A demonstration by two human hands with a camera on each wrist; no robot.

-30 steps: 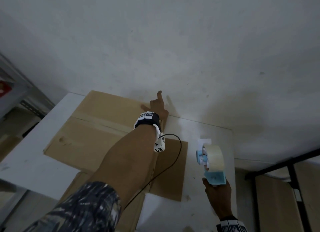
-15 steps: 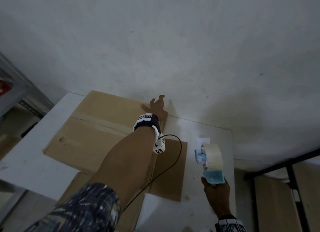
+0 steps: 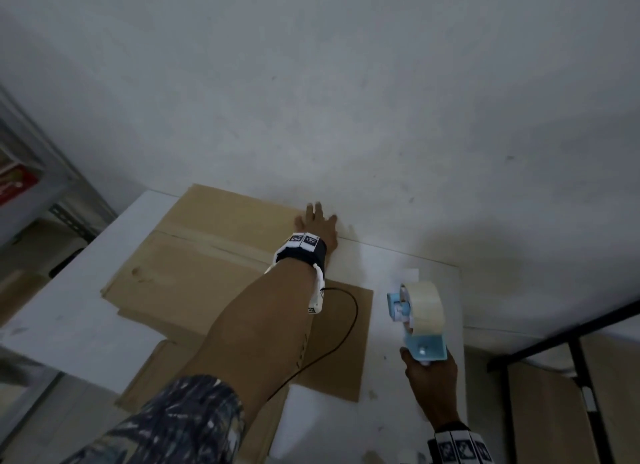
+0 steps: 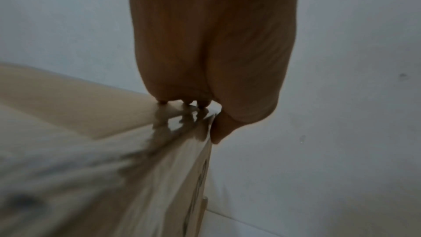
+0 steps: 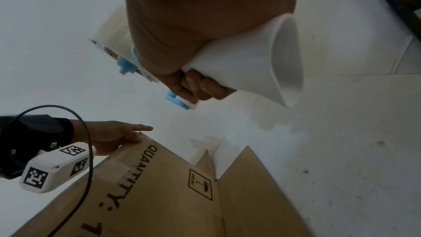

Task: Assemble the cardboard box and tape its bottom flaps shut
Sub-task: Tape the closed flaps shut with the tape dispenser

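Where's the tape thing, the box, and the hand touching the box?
tape dispenser (image 3: 419, 311): head view, on the tape roll.
box (image 3: 194, 283): head view, on its top panel.
left hand (image 3: 317, 225): head view, on the back of the hand.

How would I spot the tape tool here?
Find the white table against the wall, then the brown cardboard box on it. Right of that, the right hand grips the tape dispenser: the only blue thing, carrying a pale roll.
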